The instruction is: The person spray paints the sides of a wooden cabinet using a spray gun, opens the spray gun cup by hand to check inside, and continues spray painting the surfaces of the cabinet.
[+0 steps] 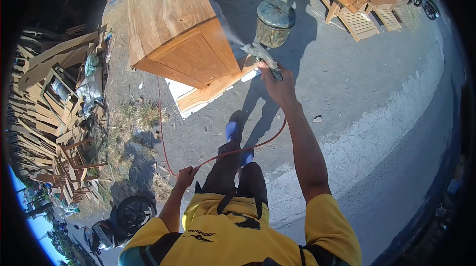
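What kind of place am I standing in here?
Probably an outdoor furniture workshop or yard: the right hand holds a spray gun misting beside a wooden cabinet, and a wood pile lies at the left.

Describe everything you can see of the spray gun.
The spray gun is grey, metallic-looking and smudged, with a nozzle end and a handle partly covered by the right hand gripping it. It is held tilted, nozzle toward the wooden cabinet, with pale mist coming off the nozzle.
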### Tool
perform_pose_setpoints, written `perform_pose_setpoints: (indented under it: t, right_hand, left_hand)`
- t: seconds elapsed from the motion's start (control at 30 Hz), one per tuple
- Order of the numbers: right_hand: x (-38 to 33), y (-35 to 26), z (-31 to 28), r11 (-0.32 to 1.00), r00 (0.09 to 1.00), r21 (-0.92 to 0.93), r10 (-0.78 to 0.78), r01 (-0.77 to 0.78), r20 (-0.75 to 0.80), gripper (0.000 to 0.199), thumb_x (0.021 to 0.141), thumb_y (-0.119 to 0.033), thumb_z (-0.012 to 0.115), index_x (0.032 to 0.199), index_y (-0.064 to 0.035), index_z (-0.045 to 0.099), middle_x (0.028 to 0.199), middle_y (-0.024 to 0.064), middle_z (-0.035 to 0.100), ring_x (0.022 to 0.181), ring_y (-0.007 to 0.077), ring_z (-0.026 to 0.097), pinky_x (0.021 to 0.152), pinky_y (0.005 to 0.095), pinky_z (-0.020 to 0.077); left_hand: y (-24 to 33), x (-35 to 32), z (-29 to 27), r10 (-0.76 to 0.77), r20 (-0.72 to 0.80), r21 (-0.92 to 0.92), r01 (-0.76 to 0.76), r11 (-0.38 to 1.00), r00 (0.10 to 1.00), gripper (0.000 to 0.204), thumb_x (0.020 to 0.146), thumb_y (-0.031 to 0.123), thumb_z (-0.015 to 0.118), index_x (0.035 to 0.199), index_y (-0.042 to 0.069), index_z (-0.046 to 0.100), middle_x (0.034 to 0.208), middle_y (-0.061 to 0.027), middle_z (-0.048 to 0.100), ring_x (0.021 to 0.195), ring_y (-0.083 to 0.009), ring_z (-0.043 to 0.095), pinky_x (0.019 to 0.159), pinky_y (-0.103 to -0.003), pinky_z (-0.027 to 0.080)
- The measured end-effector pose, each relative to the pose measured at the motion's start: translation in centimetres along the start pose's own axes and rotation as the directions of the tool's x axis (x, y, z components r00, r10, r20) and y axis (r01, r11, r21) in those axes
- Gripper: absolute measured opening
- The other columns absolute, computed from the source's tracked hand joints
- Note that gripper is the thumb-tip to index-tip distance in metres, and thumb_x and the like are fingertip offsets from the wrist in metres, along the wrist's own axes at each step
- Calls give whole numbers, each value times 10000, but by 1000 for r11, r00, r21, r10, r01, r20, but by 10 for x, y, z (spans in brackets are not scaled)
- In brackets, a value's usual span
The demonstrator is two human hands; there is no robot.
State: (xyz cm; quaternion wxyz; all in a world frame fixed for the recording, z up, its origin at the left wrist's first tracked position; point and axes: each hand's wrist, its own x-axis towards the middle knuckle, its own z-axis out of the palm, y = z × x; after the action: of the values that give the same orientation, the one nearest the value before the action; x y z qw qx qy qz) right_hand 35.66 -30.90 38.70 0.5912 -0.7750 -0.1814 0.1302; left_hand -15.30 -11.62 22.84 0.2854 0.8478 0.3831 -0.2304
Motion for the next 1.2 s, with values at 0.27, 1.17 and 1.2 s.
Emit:
perform_pose_setpoints:
  t: [0.27,1.17,1.2]
  right_hand:
    - [99,-35,-39,978,970,104,-196,182,144,309,997,-308,755,1061,-7,776,715,79,705,652,123,633,622,345,508]
    - [229,462,44,968,678,-236,115,89,726,321,1020,-334,711,1021,-14,722,929,220,769,878,418,749,735,448,569]
    - [228,477,49,942,671,-327,197,72,715,357,1019,-371,707,1031,-15,724,942,233,765,883,436,740,744,460,566]
  left_hand:
    - [130,17,23,-168,-157,-274,121,954,973,562,1010,545,650,782,31,674,712,-219,656,701,-442,661,633,-513,480]
    - [459,131,159,-543,-347,-434,383,816,765,388,941,270,795,718,38,578,667,-111,622,592,-349,613,628,-447,471]
    - [463,136,168,-549,-352,-439,384,812,758,385,935,264,800,716,40,577,662,-105,617,588,-341,607,631,-444,466]
